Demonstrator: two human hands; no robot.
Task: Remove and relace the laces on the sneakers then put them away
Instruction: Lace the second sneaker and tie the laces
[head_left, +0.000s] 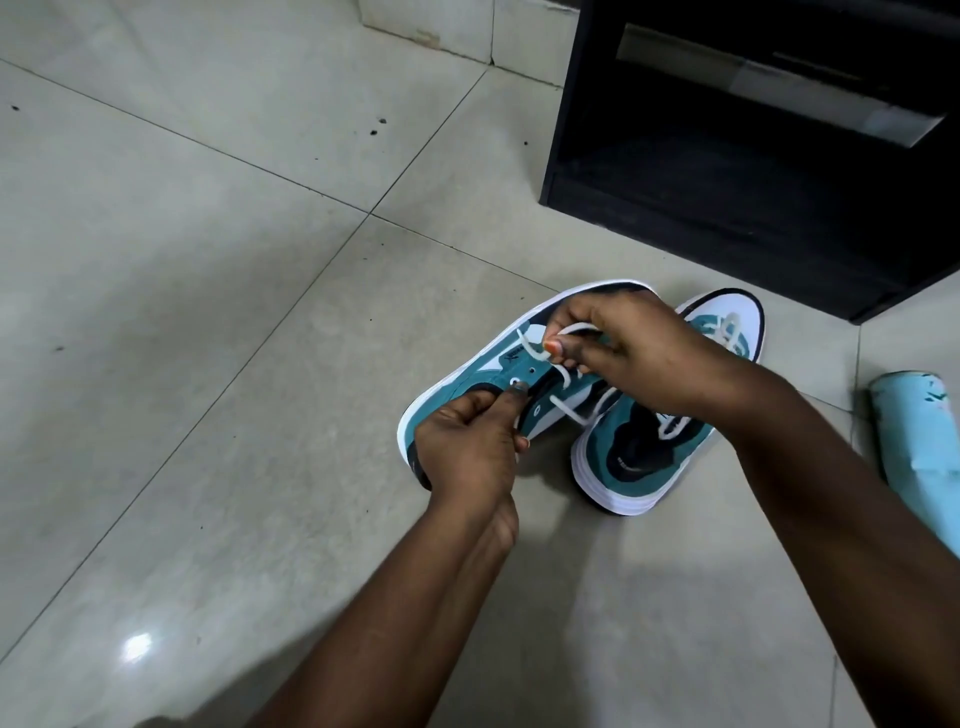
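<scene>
Left hand (467, 447) sat nearest, at about 6 o'clock of the near sneaker (457, 384), fingers curled round its heel collar, thumb tip pressed beside an eyelet. Firm pinch, steadying the shoe on the tiled floor (208, 312). Right hand (628, 348) reached over from 3 o'clock, thumb and fingers pinched on a loop of the white lace (535, 351) above the tongue. Lace partly out: upper eyelets looked bare, a few crossings remained.

Handling, as judged: lace soft, limp, light, likely to slip through eyelets with a steady pull; best taken near an eyelet or by the tip. Shoe light, upper flexible, sole stiff; hold at the collar or sole edge.

Looks: teal suede-like upper, pale panels, dark trim, white sole. Second sneaker (670, 431) lay touching the first at its 3 o'clock, laced. Pale blue cylinder (919, 431) further out at 3 o'clock. Black cabinet (753, 156) at 1 o'clock, farthest.
</scene>
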